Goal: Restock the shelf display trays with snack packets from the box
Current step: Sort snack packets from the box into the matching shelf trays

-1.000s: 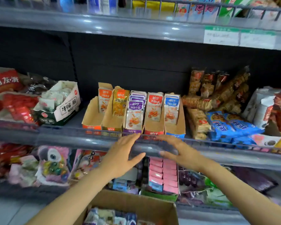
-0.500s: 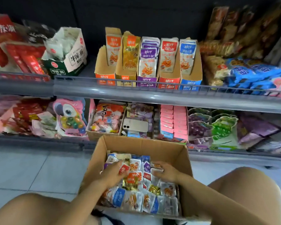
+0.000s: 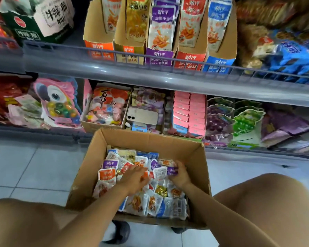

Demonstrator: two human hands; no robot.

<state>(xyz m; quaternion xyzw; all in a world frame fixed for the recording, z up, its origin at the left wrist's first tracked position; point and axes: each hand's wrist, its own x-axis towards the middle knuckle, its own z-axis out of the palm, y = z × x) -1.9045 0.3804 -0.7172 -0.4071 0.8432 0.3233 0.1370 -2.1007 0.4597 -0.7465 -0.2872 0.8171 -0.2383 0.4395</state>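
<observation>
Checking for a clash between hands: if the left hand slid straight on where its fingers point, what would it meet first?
Likely the white packet just beyond the left hand, then the purple packet held by the right hand; depth within the box is unclear.

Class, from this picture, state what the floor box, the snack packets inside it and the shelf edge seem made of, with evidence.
Box: probably cardboard, matt brown, creased walls. Snack packets: apparently thin plastic film, glossy, printed, crinkled. Shelf edge: smooth grey with bright highlights; painted metal or plastic, unclear.
</observation>
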